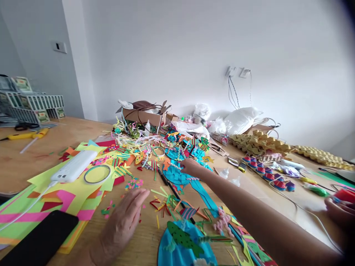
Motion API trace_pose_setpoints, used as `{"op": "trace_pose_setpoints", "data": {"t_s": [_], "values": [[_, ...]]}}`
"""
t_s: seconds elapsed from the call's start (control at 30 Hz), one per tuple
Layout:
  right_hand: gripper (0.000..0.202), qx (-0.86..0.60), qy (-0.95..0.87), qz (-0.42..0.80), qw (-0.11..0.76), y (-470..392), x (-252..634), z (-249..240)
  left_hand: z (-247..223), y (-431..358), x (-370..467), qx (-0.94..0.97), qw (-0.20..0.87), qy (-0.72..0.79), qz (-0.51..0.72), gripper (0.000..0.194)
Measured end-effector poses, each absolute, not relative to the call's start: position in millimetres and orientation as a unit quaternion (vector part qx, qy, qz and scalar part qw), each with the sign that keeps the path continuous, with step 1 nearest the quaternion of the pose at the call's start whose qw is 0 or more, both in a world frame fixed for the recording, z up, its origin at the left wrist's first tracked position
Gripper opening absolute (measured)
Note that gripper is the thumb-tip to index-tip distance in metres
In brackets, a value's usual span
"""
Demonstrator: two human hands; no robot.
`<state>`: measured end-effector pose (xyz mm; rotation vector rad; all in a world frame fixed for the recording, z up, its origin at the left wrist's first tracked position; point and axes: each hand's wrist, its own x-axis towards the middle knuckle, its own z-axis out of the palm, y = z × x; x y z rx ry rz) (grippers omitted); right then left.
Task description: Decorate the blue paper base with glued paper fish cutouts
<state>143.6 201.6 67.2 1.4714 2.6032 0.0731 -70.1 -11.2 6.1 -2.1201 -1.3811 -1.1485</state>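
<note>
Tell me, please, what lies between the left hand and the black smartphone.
In the head view, coloured paper sheets show beside the black smartphone, then wooden tabletop up to the left hand.

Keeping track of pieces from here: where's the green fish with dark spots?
The green fish is at the bottom of the head view, near centre, over the rounded blue piece, right of the left hand.

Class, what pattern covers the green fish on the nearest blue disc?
The green fish has dark spots, best seen in the head view.
</note>
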Motion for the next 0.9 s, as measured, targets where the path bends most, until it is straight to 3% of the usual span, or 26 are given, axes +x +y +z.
{"op": "trace_pose_setpoints", "data": {"t_s": [0.23, 0.5, 0.73, 0.9], "values": [[0.019, 0.513, 0.853, 0.025, 0.092, 210.2, 133.3, 55.5, 4.5, -11.4, -66.8, -0.76, 0.189, -0.479, -0.397, 0.054], [0.017, 0.531, 0.846, -0.002, 0.049, 208.5, 131.7, 50.3, 1.1, -8.6, -66.1, -0.755, 0.183, -0.472, -0.418, 0.05], [0.014, 0.539, 0.832, -0.096, -0.093, 206.7, 140.0, 70.8, 2.3, -10.3, -65.8, -0.75, 0.181, -0.482, -0.415, 0.053], [0.028, 0.503, 0.813, -0.234, -0.177, 172.5, 160.3, 102.1, -0.1, -8.6, -67.9, -0.757, 0.156, -0.468, -0.429, 0.049]]}}
